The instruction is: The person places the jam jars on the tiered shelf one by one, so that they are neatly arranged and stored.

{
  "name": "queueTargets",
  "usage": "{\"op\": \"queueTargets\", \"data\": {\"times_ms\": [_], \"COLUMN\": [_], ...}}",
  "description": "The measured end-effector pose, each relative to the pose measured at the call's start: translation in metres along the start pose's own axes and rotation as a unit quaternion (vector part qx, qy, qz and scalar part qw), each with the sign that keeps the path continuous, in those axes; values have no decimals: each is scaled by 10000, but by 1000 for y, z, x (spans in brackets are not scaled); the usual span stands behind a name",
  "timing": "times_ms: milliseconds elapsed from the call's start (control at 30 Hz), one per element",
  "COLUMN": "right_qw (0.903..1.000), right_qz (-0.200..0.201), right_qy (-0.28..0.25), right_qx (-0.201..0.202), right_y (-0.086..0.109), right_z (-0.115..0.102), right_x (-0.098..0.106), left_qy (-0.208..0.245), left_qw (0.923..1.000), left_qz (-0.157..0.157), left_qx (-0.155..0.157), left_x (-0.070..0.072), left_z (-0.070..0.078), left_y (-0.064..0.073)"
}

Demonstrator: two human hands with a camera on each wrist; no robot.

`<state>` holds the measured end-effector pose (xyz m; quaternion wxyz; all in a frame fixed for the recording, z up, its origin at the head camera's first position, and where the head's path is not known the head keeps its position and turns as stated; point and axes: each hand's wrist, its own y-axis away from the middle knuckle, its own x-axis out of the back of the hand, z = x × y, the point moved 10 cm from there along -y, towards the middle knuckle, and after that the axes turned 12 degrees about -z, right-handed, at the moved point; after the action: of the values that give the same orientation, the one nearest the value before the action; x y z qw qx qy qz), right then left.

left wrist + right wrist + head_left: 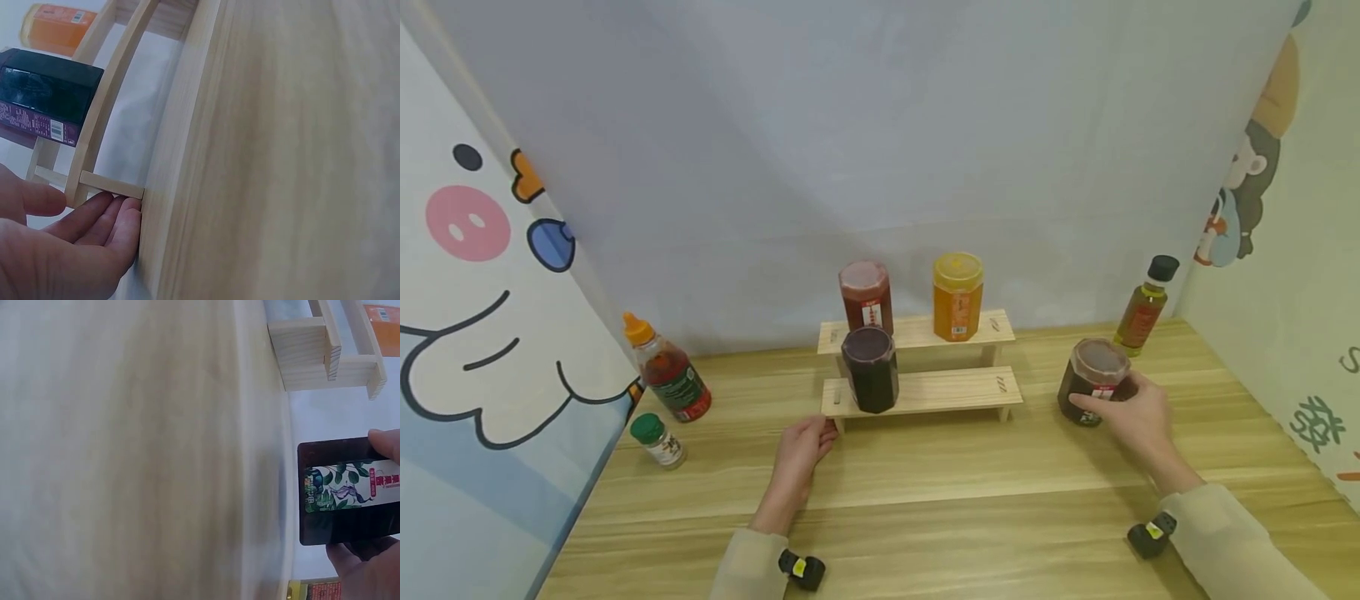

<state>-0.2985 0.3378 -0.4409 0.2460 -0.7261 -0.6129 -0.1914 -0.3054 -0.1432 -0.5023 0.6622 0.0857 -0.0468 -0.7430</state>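
Note:
My right hand (1138,417) grips a dark jar (1092,385) from its right side, thumb across the front. In the right wrist view the dark jar (347,490) shows a fruit-pictured label, and a narrow gap lies between its base and the tabletop. At the left end of a two-step wooden rack (947,392), my left hand (801,454) holds the lower step, thumb at the plank's end and fingers against the leg. Another dark jar (870,375) stands on that lower step. On the upper step are a red jar (867,292) and a yellow-orange jar (958,298).
An oil bottle (1142,312) with a black cap stands behind the right hand. To the left are an orange-topped sauce bottle (673,375) and a green-capped spice jar (658,442). A pale wall (880,150) rises behind the wooden table (925,533).

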Motion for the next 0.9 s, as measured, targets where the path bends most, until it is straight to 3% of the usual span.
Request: {"op": "queueTargets", "data": {"times_ms": [433,900], "right_qw": [9976,9946], "right_qz": [-9,146], "right_qy": [142,-33], "right_qx": [673,1022], "right_y": [9,9], "right_z": [-29,-58], "right_x": [2,-5], "left_qy": [0,-53], "left_qw": [10000,10000], "left_qz": [-11,-25], "left_qx": [34,-2], "left_x": [-2,-1], "left_z": [-3,2], "left_y": [0,2]}}
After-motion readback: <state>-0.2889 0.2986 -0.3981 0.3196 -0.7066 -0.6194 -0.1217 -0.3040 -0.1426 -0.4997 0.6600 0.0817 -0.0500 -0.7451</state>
